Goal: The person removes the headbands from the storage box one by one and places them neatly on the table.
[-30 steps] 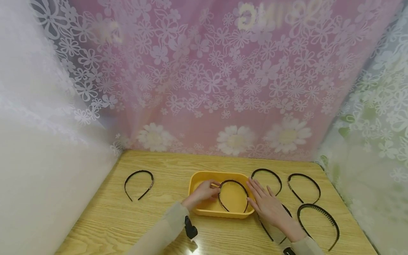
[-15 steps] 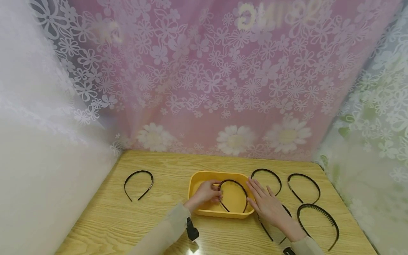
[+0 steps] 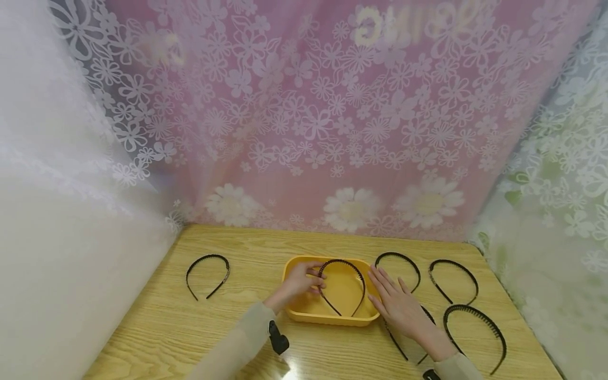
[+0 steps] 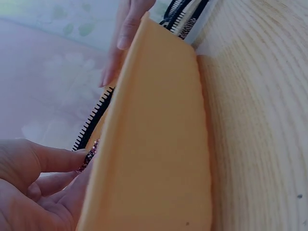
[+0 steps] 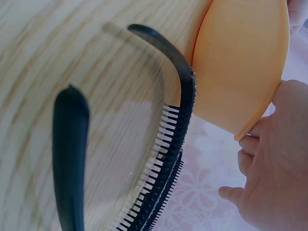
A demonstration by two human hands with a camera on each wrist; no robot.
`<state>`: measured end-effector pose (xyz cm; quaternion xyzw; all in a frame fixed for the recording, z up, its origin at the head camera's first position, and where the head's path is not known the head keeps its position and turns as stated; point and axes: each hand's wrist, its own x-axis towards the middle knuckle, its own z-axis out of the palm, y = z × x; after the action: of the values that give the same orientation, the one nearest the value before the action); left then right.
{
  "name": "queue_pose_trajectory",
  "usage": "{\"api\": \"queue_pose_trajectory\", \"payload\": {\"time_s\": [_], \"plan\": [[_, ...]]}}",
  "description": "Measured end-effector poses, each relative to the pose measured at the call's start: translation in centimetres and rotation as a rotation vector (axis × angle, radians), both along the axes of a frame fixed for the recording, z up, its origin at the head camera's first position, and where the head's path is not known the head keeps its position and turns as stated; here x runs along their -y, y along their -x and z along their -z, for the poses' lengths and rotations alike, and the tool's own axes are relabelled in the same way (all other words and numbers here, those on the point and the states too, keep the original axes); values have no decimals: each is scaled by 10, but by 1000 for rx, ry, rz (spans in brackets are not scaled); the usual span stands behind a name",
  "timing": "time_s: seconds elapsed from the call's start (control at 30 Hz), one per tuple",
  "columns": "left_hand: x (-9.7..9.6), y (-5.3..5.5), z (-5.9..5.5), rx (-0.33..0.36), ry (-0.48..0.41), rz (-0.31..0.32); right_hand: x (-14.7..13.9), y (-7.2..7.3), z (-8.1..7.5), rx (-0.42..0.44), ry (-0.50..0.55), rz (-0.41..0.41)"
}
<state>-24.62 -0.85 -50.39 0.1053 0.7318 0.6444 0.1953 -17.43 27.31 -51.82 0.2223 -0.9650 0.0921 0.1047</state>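
Observation:
In the head view, my left hand (image 3: 296,279) pinches a black toothed headband (image 3: 343,261) by its left side, inside the yellow plastic tray (image 3: 332,320). The left wrist view shows thumb and fingers on a glittery stretch of this headband (image 4: 91,120), just behind the tray wall (image 4: 154,125). The headband stands tilted, its ends toward the tray's near side. My right hand (image 3: 401,306) rests against the tray's right rim with its fingers extended. Seen from the right wrist, some of those fingers are hidden behind the rim.
One headband (image 3: 209,256) lies alone on the wooden table (image 3: 247,243) at the left. Several more lie right of the tray, among them a toothed headband (image 3: 505,345) near the front and one partly under the right forearm. Patterned curtains (image 3: 309,132) enclose the table.
My left hand has shifted slightly left and away from me, and the headband it holds has moved left and up with it. The right hand and tray look unmoved.

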Motion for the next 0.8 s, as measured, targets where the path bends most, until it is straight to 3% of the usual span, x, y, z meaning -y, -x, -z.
{"api": "queue_pose_trajectory", "payload": {"time_s": [0.2, 0.63, 0.8], "plan": [[7, 5, -10, -20, -16, -7, -1, 0, 1, -25, 3, -6], [19, 10, -20, -22, -61, -10, -1, -1, 1, -35, 13, -15], [27, 12, -23, -46, -49, -18, -1, 0, 0, 6, 3, -2]]}}
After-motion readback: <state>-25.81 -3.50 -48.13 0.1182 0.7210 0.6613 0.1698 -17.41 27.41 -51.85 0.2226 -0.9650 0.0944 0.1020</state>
